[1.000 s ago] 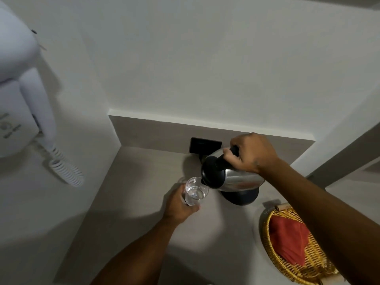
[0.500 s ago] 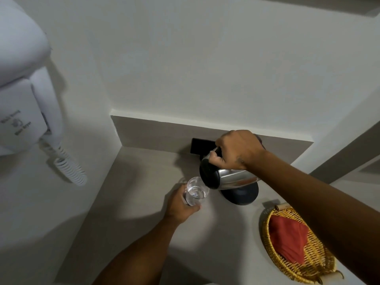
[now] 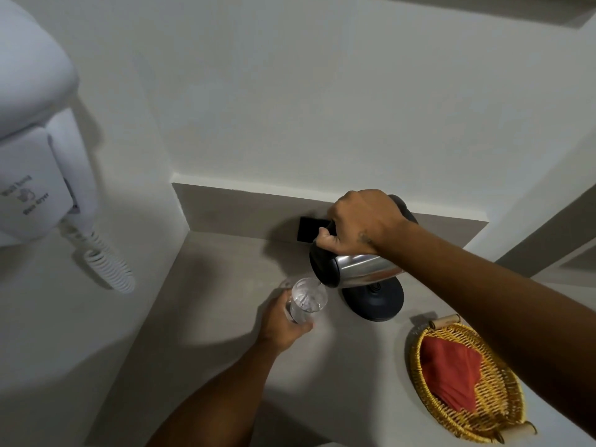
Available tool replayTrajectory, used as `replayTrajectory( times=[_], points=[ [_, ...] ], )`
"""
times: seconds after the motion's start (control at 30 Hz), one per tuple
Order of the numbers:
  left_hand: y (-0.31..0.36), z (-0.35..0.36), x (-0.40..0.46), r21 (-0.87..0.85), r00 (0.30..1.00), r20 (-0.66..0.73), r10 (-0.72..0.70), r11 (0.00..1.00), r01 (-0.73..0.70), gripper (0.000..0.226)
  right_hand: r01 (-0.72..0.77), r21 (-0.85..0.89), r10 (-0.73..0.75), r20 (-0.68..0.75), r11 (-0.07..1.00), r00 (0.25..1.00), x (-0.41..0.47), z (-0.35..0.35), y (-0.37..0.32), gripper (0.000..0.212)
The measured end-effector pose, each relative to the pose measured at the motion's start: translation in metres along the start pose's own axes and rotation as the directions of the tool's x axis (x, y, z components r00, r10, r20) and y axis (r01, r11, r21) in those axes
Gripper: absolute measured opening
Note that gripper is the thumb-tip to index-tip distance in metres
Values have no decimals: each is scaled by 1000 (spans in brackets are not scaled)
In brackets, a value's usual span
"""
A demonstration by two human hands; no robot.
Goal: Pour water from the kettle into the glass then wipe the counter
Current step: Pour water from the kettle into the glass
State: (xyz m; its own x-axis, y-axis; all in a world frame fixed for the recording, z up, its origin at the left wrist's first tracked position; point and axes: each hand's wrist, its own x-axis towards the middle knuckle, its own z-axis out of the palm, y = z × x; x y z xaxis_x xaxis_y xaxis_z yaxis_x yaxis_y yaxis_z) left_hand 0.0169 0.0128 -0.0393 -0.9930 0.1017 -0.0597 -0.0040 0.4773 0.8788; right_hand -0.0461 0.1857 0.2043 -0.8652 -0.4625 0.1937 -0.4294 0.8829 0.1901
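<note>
My right hand (image 3: 361, 221) grips the black handle of a steel kettle (image 3: 358, 269), which is tipped steeply to the left with its black-lidded top over a clear glass (image 3: 306, 300). Water runs from the spout into the glass. My left hand (image 3: 280, 321) is wrapped around the glass from the left and holds it on or just above the grey counter (image 3: 200, 317). The kettle is lifted off its round black base (image 3: 374, 300). A red cloth (image 3: 451, 375) lies folded in a wicker basket (image 3: 503, 411) at the right.
A white wall hair dryer (image 3: 32, 150) with a coiled cord (image 3: 109, 269) hangs on the left wall. A black socket (image 3: 311, 229) sits on the backsplash behind the kettle. The counter ends at walls on the left and back.
The kettle has tipped further towards the glass and the water level in the glass has risen. My left hand has stayed around the glass.
</note>
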Motion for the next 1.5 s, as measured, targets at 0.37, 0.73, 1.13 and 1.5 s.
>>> replayTrajectory(
  times=[0.37, 0.73, 1.13, 1.5],
  points=[
    [5, -1, -1, -4, 1000, 15, -22, 1000, 22, 75, 13, -42, -13, -2, 999, 1000, 3, -11, 2, 46],
    [6, -1, -1, -5, 999, 25, -31, 999, 31, 72, -18, -15, 18, 0, 1000, 1000, 1, -11, 5, 47],
    [10, -2, -3, -33, 1000, 5, -26, 999, 26, 69, -18, -21, 18, 10, 1000, 1000, 3, -15, 4, 47],
    [8, -2, -4, -32, 1000, 20, -18, 999, 19, 73, -24, 31, 25, -13, 999, 1000, -2, -5, 4, 44]
  ],
)
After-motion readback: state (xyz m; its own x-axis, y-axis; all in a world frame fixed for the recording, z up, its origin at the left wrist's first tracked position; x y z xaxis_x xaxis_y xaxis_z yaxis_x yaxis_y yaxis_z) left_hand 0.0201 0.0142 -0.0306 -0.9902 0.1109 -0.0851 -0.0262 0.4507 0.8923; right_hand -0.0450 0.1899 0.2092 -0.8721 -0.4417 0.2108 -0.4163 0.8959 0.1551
